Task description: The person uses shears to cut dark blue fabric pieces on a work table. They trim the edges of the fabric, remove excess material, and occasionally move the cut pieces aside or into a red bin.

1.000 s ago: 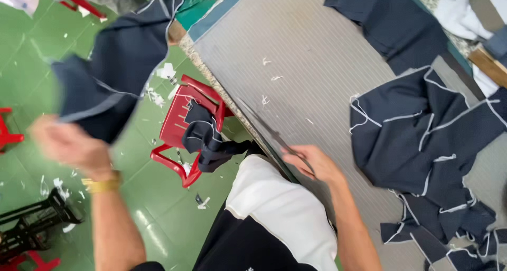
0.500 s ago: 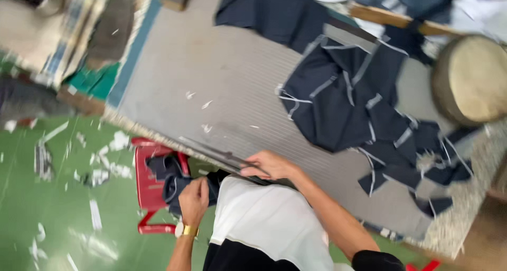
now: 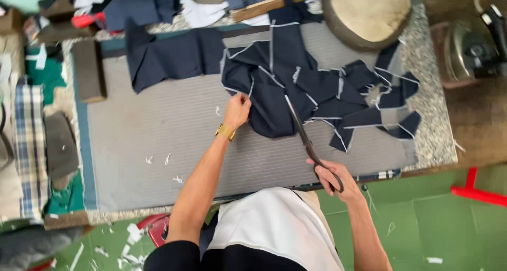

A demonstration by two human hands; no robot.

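The navy fabric pile point(image 3: 296, 91) was pinched by the left hand point(image 3: 237, 110); scissors point(image 3: 309, 144) were gripped, apparently shut, by the right hand point(image 3: 335, 178).

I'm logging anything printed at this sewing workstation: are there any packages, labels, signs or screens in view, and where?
None show: no package, label, sign or screen.
The grey padded table bears only dark navy fabric pieces with white chalk edging.
The left hand grips the edge of that fabric; the right hand holds long dark scissors.
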